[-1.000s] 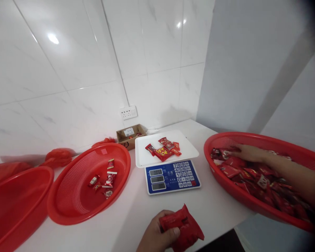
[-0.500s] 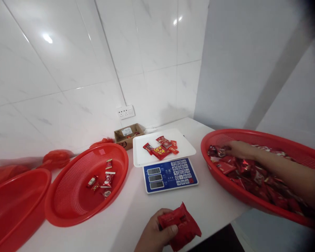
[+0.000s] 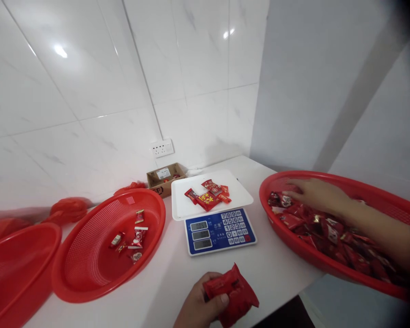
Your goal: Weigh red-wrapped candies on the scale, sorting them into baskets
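My left hand [image 3: 200,304] grips a red pouch [image 3: 233,294] at the near edge of the white table [image 3: 280,269]. My right hand [image 3: 319,195] reaches into the big red basket [image 3: 328,266] on the right and rests, fingers spread, on the heap of red wrapped candies [image 3: 323,230] near its far end. Between the two baskets stands a blue scale [image 3: 219,230] with a white tray [image 3: 191,207] that carries several red candy packets [image 3: 207,197].
A second red basket [image 3: 89,278] left of the scale holds several small candies [image 3: 133,237]. A red basin [image 3: 10,273] sits at the far left. Behind are red plastic bags [image 3: 68,208], a small cardboard box [image 3: 162,176] and a wall socket [image 3: 161,148].
My right hand has shifted slightly over the candies in the right basket. My left hand keeps the red pouch in place. The view has drifted a little.
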Demonstrator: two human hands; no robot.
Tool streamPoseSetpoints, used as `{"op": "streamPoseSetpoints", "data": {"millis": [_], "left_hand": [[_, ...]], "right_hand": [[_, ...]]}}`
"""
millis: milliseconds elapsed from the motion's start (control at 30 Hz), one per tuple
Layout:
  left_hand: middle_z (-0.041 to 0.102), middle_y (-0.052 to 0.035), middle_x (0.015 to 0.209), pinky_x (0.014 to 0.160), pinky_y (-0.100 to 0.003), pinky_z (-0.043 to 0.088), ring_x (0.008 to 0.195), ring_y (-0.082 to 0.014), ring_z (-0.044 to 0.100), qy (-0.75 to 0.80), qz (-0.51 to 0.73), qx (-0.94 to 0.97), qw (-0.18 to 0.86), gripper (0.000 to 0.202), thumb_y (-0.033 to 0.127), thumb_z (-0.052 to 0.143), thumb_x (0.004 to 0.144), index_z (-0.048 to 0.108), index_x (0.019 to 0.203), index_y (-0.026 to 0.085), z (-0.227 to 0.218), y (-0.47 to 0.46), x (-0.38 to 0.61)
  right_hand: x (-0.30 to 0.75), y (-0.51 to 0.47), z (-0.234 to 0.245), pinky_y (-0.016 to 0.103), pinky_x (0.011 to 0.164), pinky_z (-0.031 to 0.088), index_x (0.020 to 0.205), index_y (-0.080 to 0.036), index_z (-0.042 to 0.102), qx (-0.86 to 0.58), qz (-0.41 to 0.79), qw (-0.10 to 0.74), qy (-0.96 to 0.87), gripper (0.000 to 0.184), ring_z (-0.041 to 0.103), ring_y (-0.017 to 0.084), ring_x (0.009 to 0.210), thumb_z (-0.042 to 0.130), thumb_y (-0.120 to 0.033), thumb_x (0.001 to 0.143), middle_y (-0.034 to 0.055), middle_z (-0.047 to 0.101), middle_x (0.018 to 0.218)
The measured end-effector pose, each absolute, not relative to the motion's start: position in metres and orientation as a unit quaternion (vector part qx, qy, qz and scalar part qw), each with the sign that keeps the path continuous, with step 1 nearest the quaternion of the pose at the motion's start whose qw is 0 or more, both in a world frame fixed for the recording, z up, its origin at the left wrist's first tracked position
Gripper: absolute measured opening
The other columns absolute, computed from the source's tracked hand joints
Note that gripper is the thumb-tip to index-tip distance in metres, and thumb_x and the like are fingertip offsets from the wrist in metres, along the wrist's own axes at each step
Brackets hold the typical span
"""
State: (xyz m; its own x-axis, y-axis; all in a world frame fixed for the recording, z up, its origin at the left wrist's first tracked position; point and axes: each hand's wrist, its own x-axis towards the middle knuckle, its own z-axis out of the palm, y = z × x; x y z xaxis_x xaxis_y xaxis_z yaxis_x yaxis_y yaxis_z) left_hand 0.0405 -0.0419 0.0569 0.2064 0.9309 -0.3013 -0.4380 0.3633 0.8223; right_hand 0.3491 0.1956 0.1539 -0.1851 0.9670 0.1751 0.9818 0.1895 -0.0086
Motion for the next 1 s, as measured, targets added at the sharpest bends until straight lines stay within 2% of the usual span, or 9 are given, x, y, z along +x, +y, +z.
{"op": "streamPoseSetpoints", "data": {"millis": [100, 167, 300, 400, 500, 567, 767, 900, 1000], "left_hand": [[0.064, -0.0062, 0.085, 0.067, -0.029, 0.039, 0.072, -0.0194, 0.059, 0.409, 0.49, 0.301, 0.709, 0.053, 0.036, 0.081, 0.052, 0.053, 0.093, 0.017, 0.056, -0.038, 0.041], [0.062, -0.0033, 0.077, 0.063, -0.026, 0.037, 0.067, -0.0158, 0.057, 0.397, 0.511, 0.32, 0.692, 0.049, 0.036, 0.08, 0.053, 0.05, 0.088, 0.018, 0.058, -0.035, 0.044], [0.056, 0.0018, 0.067, 0.055, -0.021, 0.033, 0.057, -0.0094, 0.048, 0.375, 0.53, 0.37, 0.665, 0.042, 0.038, 0.076, 0.059, 0.046, 0.08, 0.018, 0.069, -0.03, 0.059], [0.057, -0.0005, 0.071, 0.057, -0.024, 0.039, 0.062, -0.0122, 0.052, 0.391, 0.515, 0.425, 0.633, 0.037, 0.042, 0.071, 0.065, 0.051, 0.084, 0.018, 0.08, -0.029, 0.064], [0.059, -0.0103, 0.106, 0.077, -0.034, 0.045, 0.095, -0.0232, 0.055, 0.51, 0.502, 0.525, 0.461, 0.038, 0.039, 0.062, 0.074, 0.055, 0.106, 0.02, 0.094, -0.028, 0.049], [0.047, -0.011, 0.129, 0.096, -0.041, 0.035, 0.118, -0.0272, 0.042, 0.604, 0.46, 0.591, 0.274, 0.042, 0.035, 0.059, 0.077, 0.052, 0.117, 0.023, 0.108, -0.026, 0.022], [0.031, -0.0161, 0.14, 0.103, -0.048, 0.026, 0.131, -0.0309, 0.023, 0.744, 0.264, 0.591, -0.167, 0.045, 0.035, 0.046, 0.083, 0.044, 0.125, 0.017, 0.159, -0.02, -0.119], [0.028, -0.0246, 0.14, 0.096, -0.06, 0.023, 0.131, -0.0428, 0.014, 0.888, 0.131, 0.421, -0.129, 0.068, 0.047, 0.047, 0.078, 0.032, 0.131, 0.008, 0.179, -0.043, -0.213], [0.063, -0.0171, 0.1, 0.075, -0.056, 0.043, 0.105, -0.0447, 0.05, 0.925, 0.144, 0.34, -0.092, 0.056, 0.045, 0.058, 0.066, 0.053, 0.106, 0.007, 0.179, -0.065, -0.251]], "right_hand": [[0.332, 0.162, 0.164, 0.048, 0.095, 0.034, 0.121, -0.014, 0.052, -0.587, -0.04, 0.127, -0.799, 0.052, 0.041, 0.034, 0.118, 0.044, -0.044, 0.079, 0.0154, 0.051, 0.126], [0.313, 0.127, 0.167, 0.039, 0.099, 0.033, 0.124, -0.015, 0.05, -0.523, 0.081, 0.192, -0.826, 0.051, 0.043, 0.027, 0.119, 0.042, -0.042, 0.082, 0.0129, 0.05, 0.128], [0.266, 0.055, 0.151, 0.037, 0.08, 0.05, 0.127, -0.029, 0.047, -0.431, 0.404, 0.168, -0.789, 0.055, 0.062, 0.023, 0.088, 0.056, -0.043, 0.074, 0.0056, 0.063, 0.111], [0.241, 0.027, 0.131, 0.037, 0.083, 0.049, 0.121, -0.031, 0.052, -0.396, 0.482, 0.211, -0.753, 0.05, 0.061, 0.022, 0.093, 0.059, -0.038, 0.072, 0.0028, 0.065, 0.107], [0.24, 0.031, 0.119, 0.037, 0.079, 0.051, 0.106, -0.025, 0.059, -0.43, 0.471, 0.306, -0.707, 0.038, 0.062, 0.024, 0.092, 0.055, -0.044, 0.073, 0.0062, 0.067, 0.1], [0.252, 0.045, 0.117, 0.039, 0.074, 0.053, 0.101, -0.022, 0.059, -0.493, 0.427, 0.365, -0.664, 0.042, 0.063, 0.026, 0.086, 0.055, -0.05, 0.07, 0.0079, 0.068, 0.097], [0.295, 0.077, 0.117, 0.045, 0.096, 0.041, 0.104, -0.034, 0.053, -0.613, 0.258, 0.443, -0.602, 0.043, 0.054, 0.031, 0.107, 0.052, -0.056, 0.067, 0.0018, 0.061, 0.112], [0.301, 0.079, 0.114, 0.043, 0.098, 0.041, 0.104, -0.039, 0.053, -0.622, 0.26, 0.434, -0.598, 0.041, 0.051, 0.031, 0.111, 0.051, -0.057, 0.067, -0.0004, 0.061, 0.113], [0.3, 0.078, 0.114, 0.039, 0.098, 0.041, 0.105, -0.038, 0.054, -0.618, 0.258, 0.425, -0.608, 0.041, 0.048, 0.029, 0.115, 0.051, -0.056, 0.067, -0.0017, 0.06, 0.115]]}}
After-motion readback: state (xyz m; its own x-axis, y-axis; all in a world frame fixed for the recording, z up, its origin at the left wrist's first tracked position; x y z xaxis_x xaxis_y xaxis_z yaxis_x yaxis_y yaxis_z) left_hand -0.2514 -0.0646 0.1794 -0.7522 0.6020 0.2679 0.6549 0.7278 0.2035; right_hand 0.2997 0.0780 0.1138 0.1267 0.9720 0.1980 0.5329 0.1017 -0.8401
